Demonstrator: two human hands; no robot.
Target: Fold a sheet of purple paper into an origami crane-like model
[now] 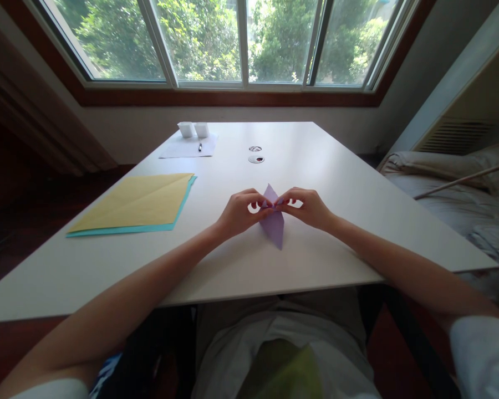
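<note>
A folded piece of purple paper (273,226) is held between my two hands, just above or on the white table (336,255). Its pointed ends stick out toward the window and toward me. My left hand (243,209) pinches the middle of the paper from the left, thumb and fingertips pressed together. From the right, my right hand (305,206) pinches the same middle part, its fingertips close to the left ones. The small folds under the fingertips are partly hidden.
Yellow paper (137,199) lies on blue paper (162,228) at the left. Farther back are two white containers (193,130), a white sheet (183,148) and a pen (200,147). Two round flat pieces (256,159) lie near the table's centre. A covered seat (461,183) stands at right.
</note>
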